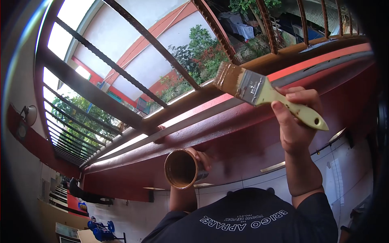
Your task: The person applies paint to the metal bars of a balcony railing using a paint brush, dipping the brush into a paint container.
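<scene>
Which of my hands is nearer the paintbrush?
Your right hand: it grips the paintbrush by its handle. Your left hand is away from it, lower left in view, holding the round container.

We're peering down from head height, close over the shirt [243,229]. Ahead, it's the window grille [93,91].

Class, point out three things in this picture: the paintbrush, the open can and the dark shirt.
Paintbrush [267,94]: head view, on the handle, just beside the metal band.
Open can [180,169]: head view, on its inside, seen through the mouth.
Dark shirt [247,203]: head view, on its front.
</scene>
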The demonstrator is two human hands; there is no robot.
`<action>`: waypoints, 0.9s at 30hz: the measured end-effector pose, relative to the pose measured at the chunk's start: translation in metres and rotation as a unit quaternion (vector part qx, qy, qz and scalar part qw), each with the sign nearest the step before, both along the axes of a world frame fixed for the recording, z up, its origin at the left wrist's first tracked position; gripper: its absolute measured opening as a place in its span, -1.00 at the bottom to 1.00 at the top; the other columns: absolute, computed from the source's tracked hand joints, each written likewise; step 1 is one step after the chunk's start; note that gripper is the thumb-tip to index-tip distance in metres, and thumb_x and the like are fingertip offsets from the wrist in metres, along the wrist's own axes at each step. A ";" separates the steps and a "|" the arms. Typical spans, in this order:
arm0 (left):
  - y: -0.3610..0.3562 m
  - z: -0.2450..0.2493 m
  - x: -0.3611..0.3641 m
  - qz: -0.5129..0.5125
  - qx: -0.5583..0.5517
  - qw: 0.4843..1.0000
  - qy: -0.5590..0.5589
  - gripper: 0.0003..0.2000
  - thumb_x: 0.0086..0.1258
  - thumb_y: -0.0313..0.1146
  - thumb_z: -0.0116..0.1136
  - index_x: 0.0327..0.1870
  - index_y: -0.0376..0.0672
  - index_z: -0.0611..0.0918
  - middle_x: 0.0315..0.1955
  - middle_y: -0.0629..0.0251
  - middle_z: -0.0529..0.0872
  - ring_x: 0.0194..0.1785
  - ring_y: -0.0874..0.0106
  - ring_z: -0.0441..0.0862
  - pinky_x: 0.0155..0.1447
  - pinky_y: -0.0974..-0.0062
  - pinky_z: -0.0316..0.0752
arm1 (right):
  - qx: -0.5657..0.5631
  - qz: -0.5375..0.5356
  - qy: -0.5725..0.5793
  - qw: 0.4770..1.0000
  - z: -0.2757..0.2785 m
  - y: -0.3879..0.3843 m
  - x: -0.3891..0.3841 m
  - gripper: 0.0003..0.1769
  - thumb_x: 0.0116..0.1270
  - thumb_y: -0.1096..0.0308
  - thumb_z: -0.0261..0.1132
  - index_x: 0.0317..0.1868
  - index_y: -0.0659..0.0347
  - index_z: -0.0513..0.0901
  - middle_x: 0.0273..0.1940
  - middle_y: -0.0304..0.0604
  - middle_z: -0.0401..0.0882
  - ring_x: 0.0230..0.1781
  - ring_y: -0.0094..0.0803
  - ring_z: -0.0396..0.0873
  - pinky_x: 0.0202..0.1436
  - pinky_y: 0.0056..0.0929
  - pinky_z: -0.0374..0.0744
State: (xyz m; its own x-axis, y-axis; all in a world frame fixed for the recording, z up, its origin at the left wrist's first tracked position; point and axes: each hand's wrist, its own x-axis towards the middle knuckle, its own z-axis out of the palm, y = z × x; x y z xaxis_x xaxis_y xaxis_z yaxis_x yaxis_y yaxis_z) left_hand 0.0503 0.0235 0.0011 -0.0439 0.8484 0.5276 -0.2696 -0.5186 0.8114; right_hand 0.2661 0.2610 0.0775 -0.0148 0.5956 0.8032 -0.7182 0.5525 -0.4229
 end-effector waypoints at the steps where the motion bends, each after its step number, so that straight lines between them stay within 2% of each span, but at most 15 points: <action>1: 0.001 -0.001 0.001 0.004 0.001 1.000 0.002 -0.28 0.18 0.09 0.38 0.21 -0.30 0.47 -0.06 0.06 0.66 0.00 0.24 0.63 0.20 0.11 0.45 | -0.038 0.038 0.016 0.998 -0.003 0.001 0.014 -0.67 0.21 0.67 0.38 -0.10 0.27 0.46 -0.19 -0.07 0.55 -0.04 -0.29 0.66 0.09 -0.40 0.60; 4: 0.004 0.000 0.002 0.006 -0.005 1.000 0.008 -0.27 0.17 0.08 0.40 0.22 -0.30 0.47 -0.05 0.06 0.66 0.01 0.24 0.63 0.20 0.12 0.45 | -0.131 0.103 0.087 0.982 -0.029 0.017 0.029 -0.69 0.24 0.63 0.35 -0.06 0.26 0.46 -0.16 -0.10 0.56 -0.02 -0.26 0.65 0.18 -0.31 0.57; 7: 0.005 -0.002 0.005 0.011 -0.012 1.000 0.011 -0.26 0.16 0.07 0.41 0.22 -0.30 0.47 -0.05 0.07 0.66 0.01 0.25 0.63 0.20 0.13 0.45 | -0.143 0.181 0.106 0.967 -0.041 0.028 0.027 -0.76 0.36 0.57 0.24 -0.01 0.23 0.44 -0.01 -0.02 0.56 0.07 -0.24 0.62 0.15 -0.31 0.60; 10: 0.005 -0.003 0.008 0.017 -0.019 1.000 0.013 -0.26 0.14 0.07 0.43 0.22 -0.30 0.47 -0.04 0.07 0.66 0.02 0.26 0.62 0.20 0.14 0.45 | -0.129 0.166 0.127 0.969 -0.051 0.037 0.016 -0.74 0.34 0.55 0.27 -0.01 0.23 0.44 -0.02 -0.07 0.56 0.04 -0.26 0.62 0.19 -0.28 0.58; 13: 0.003 -0.005 0.010 0.021 -0.028 0.999 0.012 -0.25 0.13 0.06 0.45 0.22 -0.30 0.47 -0.03 0.08 0.65 0.02 0.26 0.62 0.20 0.15 0.45 | -0.065 0.179 0.118 0.975 -0.046 0.038 0.006 -0.72 0.32 0.53 0.30 0.00 0.24 0.44 -0.06 -0.09 0.56 0.03 -0.28 0.62 0.22 -0.26 0.56; 14: 0.002 -0.005 0.009 0.023 -0.030 0.999 0.011 -0.24 0.12 0.06 0.45 0.22 -0.30 0.47 -0.03 0.08 0.65 0.02 0.26 0.62 0.20 0.15 0.45 | -0.054 0.177 0.105 0.977 -0.040 0.034 0.006 -0.69 0.29 0.53 0.35 -0.03 0.24 0.44 -0.09 -0.09 0.56 0.02 -0.30 0.63 0.25 -0.24 0.54; 17: -0.002 -0.008 0.010 0.026 -0.040 0.999 0.008 -0.24 0.11 0.05 0.47 0.23 -0.30 0.46 -0.02 0.09 0.65 0.03 0.27 0.62 0.20 0.16 0.45 | -0.080 0.157 0.092 0.980 -0.046 0.031 0.002 -0.59 0.13 0.51 0.53 -0.16 0.23 0.44 -0.21 -0.05 0.60 -0.08 -0.29 0.68 0.14 -0.31 0.64; 20: -0.007 -0.013 0.007 0.024 -0.054 0.998 0.001 -0.23 0.09 0.04 0.48 0.23 -0.30 0.46 -0.02 0.09 0.65 0.03 0.28 0.61 0.20 0.17 0.46 | -0.054 0.106 0.068 0.991 -0.053 0.026 0.000 -0.58 0.11 0.49 0.55 -0.18 0.24 0.43 -0.24 -0.02 0.60 -0.11 -0.30 0.68 0.10 -0.31 0.67; 25: -0.017 -0.021 0.001 0.008 -0.075 0.997 -0.014 -0.21 0.07 0.03 0.51 0.23 -0.30 0.46 -0.01 0.10 0.64 0.04 0.29 0.61 0.20 0.18 0.46 | -0.050 0.086 0.105 0.989 -0.055 0.027 -0.006 -0.57 0.08 0.52 0.55 -0.19 0.23 0.43 -0.25 0.00 0.60 -0.13 -0.29 0.69 0.09 -0.31 0.69; 27: -0.018 -0.023 -0.001 -0.005 -0.082 0.996 -0.017 -0.21 0.06 0.02 0.52 0.23 -0.30 0.46 0.00 0.10 0.64 0.05 0.29 0.61 0.20 0.19 0.46 | -0.002 0.068 0.104 0.992 -0.055 0.028 -0.009 -0.62 0.19 0.51 0.44 -0.11 0.23 0.40 -0.19 -0.02 0.56 -0.07 -0.27 0.65 0.16 -0.25 0.64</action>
